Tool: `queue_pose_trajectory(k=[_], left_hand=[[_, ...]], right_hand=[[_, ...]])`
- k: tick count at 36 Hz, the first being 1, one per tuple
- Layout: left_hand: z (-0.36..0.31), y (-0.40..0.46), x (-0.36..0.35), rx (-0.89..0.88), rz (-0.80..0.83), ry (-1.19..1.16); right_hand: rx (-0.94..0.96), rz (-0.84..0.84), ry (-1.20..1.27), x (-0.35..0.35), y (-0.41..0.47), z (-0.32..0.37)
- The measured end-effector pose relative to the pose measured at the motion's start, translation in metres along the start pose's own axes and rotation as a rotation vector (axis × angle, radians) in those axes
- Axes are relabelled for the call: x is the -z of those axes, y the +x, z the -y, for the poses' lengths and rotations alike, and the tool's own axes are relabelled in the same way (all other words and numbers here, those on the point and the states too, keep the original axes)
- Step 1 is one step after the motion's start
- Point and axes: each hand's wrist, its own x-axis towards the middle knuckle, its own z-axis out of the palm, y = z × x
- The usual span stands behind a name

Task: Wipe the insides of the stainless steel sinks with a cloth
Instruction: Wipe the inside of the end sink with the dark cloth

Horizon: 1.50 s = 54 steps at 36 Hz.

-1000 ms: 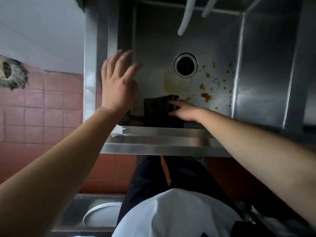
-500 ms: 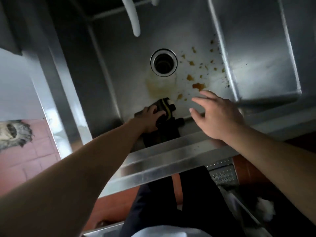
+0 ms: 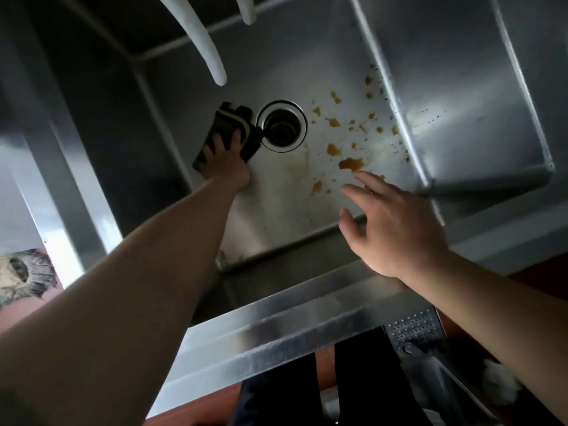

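Observation:
I look down into a stainless steel sink with a round drain in its floor. My left hand presses a dark cloth with a yellow stripe flat on the floor, just left of the drain. Orange-brown stains are spattered right of the drain, with a pale smear below it. My right hand hovers over the sink's near right corner, fingers spread, holding nothing.
Two white hoses hang over the sink's far side. A second steel basin lies to the right beyond a divider. The sink's front rim runs below my arms. A perforated metal piece sits under the rim at right.
My left hand has taken the cloth from the sink's near edge and pushed it forward to beside the drain. My right hand let go of it and drew back to the right.

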Motion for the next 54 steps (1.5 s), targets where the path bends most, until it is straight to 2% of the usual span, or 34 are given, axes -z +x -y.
queue_pose_trajectory(k=[2, 5, 8, 11, 15, 18, 22, 26, 28, 33, 37, 45, 48, 54], left_hand=[[0.002, -0.011, -0.009, -0.083, -0.020, 0.083], [0.017, -0.036, -0.036, -0.379, -0.038, 0.242], [0.032, -0.058, -0.062, -0.718, 0.062, 0.433], [0.037, -0.064, -0.071, -0.942, 0.111, 0.565], [0.033, -0.058, -0.064, -1.035, 0.098, 0.637], [0.027, -0.052, -0.071, -1.068, 0.070, 0.642], [-0.006, -0.045, -0.076, -1.076, 0.022, 0.471], [-0.054, -0.035, -0.073, -0.991, -0.089, 0.355], [-0.076, -0.022, -0.068, -0.899, -0.164, 0.278], [-0.117, 0.029, -0.046, -0.646, -0.238, 0.187], [-0.137, 0.073, -0.014, -0.489, -0.250, 0.128], [-0.189, 0.131, 0.052, -0.258, -0.026, -0.130], [-0.211, 0.141, 0.060, -0.300, 0.007, -0.065], [-0.238, 0.122, 0.047, -0.492, -0.029, 0.153]], right_hand=[[0.012, -0.002, 0.008, -0.001, 0.000, 0.000], [0.019, 0.005, 0.004, 0.000, 0.001, 0.000], [0.013, 0.016, 0.015, -0.001, 0.000, -0.001], [0.025, 0.060, 0.018, -0.002, 0.000, -0.004], [0.012, 0.182, 0.100, 0.000, 0.006, -0.012], [0.023, 0.201, 0.080, 0.006, 0.014, -0.025], [0.042, 0.220, -0.110, 0.026, 0.045, -0.067], [0.084, 0.211, -0.388, 0.052, 0.084, -0.119], [0.162, 0.167, -0.503, 0.064, 0.098, -0.142], [0.446, 0.105, -0.770, 0.087, 0.121, -0.170], [0.495, -0.020, -0.676, 0.087, 0.128, -0.176], [0.471, -0.166, -0.517, 0.081, 0.130, -0.180], [0.479, -0.221, -0.436, 0.080, 0.131, -0.182], [0.461, -0.235, -0.358, 0.083, 0.131, -0.183]])
